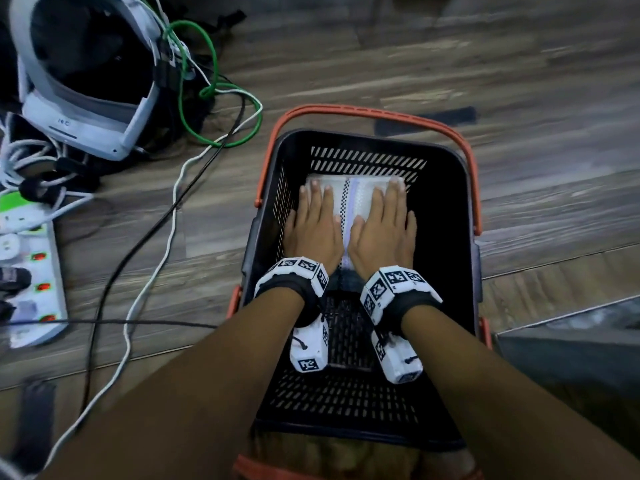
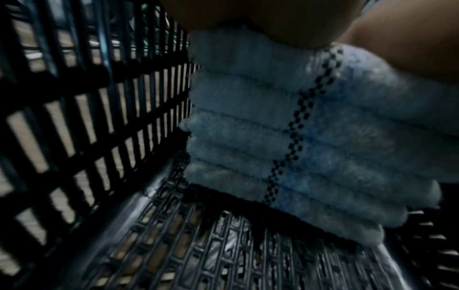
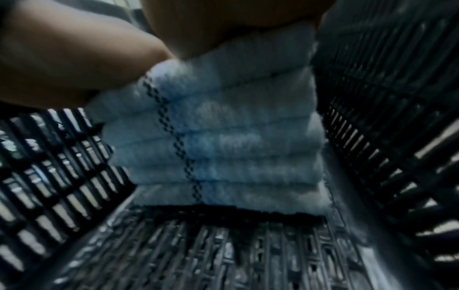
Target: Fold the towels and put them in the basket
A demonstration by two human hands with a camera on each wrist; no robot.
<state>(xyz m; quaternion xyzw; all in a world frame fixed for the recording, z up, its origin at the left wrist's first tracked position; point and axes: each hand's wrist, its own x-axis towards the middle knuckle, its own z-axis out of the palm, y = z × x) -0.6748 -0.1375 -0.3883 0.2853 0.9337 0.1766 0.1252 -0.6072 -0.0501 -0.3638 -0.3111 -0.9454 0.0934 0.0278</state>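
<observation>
Towels sit stacked and folded in the far half of the black basket, which stands on the wood floor. My left hand and right hand lie flat on top of the stack, side by side, fingers straight, thumbs nearly meeting over the checkered stripe; neither hand grips anything.

Edges: the stack's left edge lies close to the left slotted wall, with a narrow dark gap visible in the left wrist view. On the right, open black floor shows between the stack and the right wall in the head view. The near half of the basket floor is bare grid. The far edge of the stack is near the far wall slots; whether it touches I cannot tell. Orange handles are folded down outside the rim.

Wrist views show about six folded layers, edges roughly aligned, with something dark under the lowest one.

Hidden or unclear: my palms cover most of the top towel. Both wrist views are dim and blurred. The basket's near rim is partly hidden by my forearms.

On the floor to the left: a white headset, a green cable, a white cable and a power strip, cut off by the frame.
</observation>
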